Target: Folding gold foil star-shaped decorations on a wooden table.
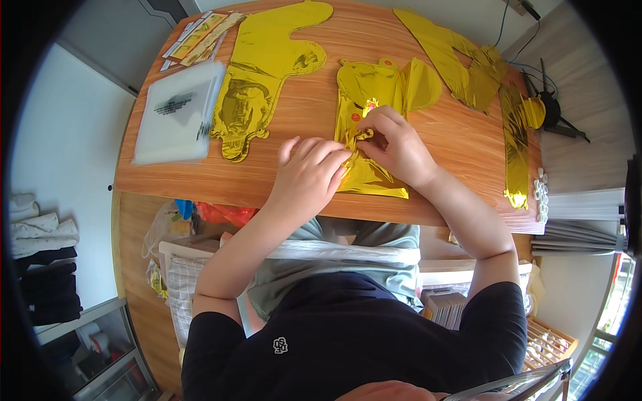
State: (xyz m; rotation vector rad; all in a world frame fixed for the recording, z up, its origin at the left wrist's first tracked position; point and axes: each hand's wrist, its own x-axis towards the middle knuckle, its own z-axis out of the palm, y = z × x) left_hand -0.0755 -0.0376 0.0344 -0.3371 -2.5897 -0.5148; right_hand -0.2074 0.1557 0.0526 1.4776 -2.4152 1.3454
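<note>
Here lies one red-spotted, shiny gold foil shape (361, 87) on the orange-brown wooden table (461, 154), twelve o'clock from the black-shirted wearer (354, 327), bare left hand (309, 167) and bare right hand (401, 147) fingertips gripping its gathered middle, best pinched lightly against tearing.

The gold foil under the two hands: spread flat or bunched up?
Partly bunched: the gold foil is crumpled between the left hand and right hand, while its near end lies spread on the table.

Wood-grain table (468, 147), flat gold foil shapes (366, 79), translucent plastic stack (175, 130), patterned cards (202, 37)
</note>
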